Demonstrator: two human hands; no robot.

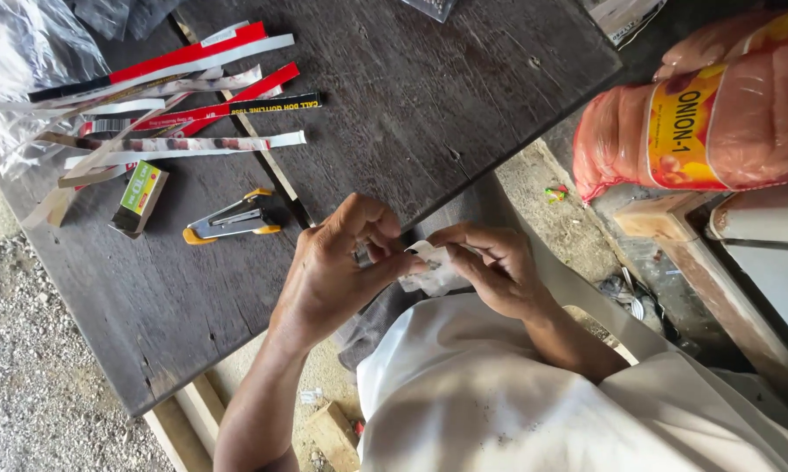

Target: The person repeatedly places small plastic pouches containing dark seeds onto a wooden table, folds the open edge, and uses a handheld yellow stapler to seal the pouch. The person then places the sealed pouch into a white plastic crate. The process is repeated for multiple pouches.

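A: Nearest the lens, the white shirt [516, 411], and just above it both hands meet over the lap, off the near edge of the dark wooden table [411, 96].

B: The left hand [337, 271] has thumb and forefinger pressed together on a small clear plastic packet [429, 267]. The right hand [494, 267] curls in from the other side, fingertips pinching the same packet, other fingers tucked under.

A: So the packet sits between the two hands, in the air, not on the table.

B: Right. To my eye it's a fold or a pinch at the top edge. Doing it well means keeping both pinches close together so the thin film stays taut and flat.

A: And the stapler [229, 223]?

B: Yellow and grey, lying on the table near the left hand, beside a small green staple box [140, 197]. Cut paper strips [166, 96], red, white and black, fan out beyond. A netted sack of onions [700, 122] rests well apart, on the right.
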